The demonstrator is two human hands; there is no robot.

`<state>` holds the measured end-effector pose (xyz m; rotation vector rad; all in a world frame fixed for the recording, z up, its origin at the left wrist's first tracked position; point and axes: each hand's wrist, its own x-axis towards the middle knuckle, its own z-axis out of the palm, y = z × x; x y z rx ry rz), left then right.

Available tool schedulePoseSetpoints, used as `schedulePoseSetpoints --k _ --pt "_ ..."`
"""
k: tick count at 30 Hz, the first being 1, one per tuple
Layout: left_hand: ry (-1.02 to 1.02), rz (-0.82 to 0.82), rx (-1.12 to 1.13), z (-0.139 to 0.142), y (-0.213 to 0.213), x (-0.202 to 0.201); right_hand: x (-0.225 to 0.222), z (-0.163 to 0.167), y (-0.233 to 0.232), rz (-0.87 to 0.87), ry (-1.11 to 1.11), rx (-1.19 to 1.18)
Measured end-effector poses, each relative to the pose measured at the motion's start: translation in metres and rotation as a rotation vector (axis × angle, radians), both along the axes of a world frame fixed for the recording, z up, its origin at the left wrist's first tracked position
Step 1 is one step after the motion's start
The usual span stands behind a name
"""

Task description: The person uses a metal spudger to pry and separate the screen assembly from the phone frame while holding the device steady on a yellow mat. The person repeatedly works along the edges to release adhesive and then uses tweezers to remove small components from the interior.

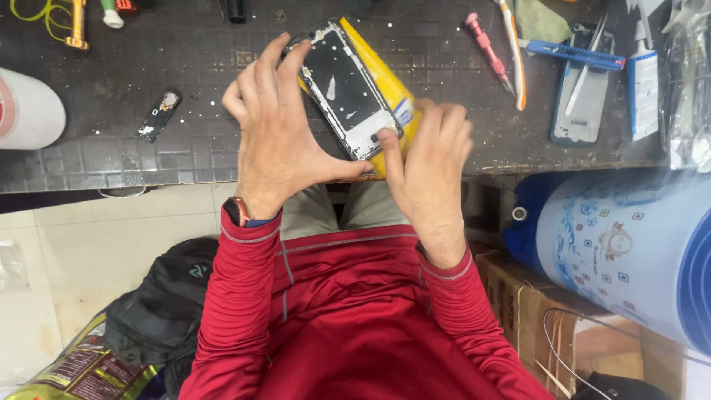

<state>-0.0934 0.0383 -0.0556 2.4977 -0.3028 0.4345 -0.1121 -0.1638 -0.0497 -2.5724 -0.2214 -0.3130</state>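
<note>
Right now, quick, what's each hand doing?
Left hand: fingers curled round the opened phone, gripping its top and near edge.
Right hand: thumb pressed on the phone's lower corner, holding it.

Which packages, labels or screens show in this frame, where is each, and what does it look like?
Flat yellow packet: on the dark bench under the opened phone, small white-blue label.
Opened phone: held by left hand and right hand, dark inside, silver frame.
Glossy printed bag: floor, lower left, brown-yellow.
Brown cardboard box: lower right.

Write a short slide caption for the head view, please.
Both hands, left hand and right hand, grip an opened phone over a dark workbench.
</note>
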Motion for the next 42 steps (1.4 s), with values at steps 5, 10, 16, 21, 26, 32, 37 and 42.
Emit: schedulePoseSetpoints --k 5,10,16,21,26,32,37,42 --pt "0.018 -0.001 0.028 -0.002 -0.006 0.001 0.006 -0.016 -0.043 -0.065 0.035 0.332" --pt "0.002 -0.009 0.064 -0.001 -0.005 0.001 0.046 -0.028 -0.141 -0.513 -0.302 -0.029" --pt "0.004 -0.01 0.053 0.0 0.001 0.002 0.08 -0.059 -0.216 -0.59 -0.153 -0.297" --pt "0.004 -0.013 0.056 -0.005 0.005 0.003 0.088 -0.07 -0.222 -0.586 -0.068 -0.26" --pt "-0.003 -0.021 0.052 -0.006 0.006 -0.004 0.089 -0.068 -0.228 -0.52 -0.067 -0.284" --pt "-0.008 -0.013 0.059 -0.007 0.009 -0.007 0.079 -0.06 -0.25 -0.464 -0.136 -0.098" --pt "-0.007 -0.031 0.04 -0.008 0.01 -0.006 0.056 -0.04 -0.27 -0.368 -0.355 -0.157" --pt "0.001 -0.061 0.008 -0.007 0.011 0.001 0.019 -0.011 -0.226 -0.165 -0.346 0.407"
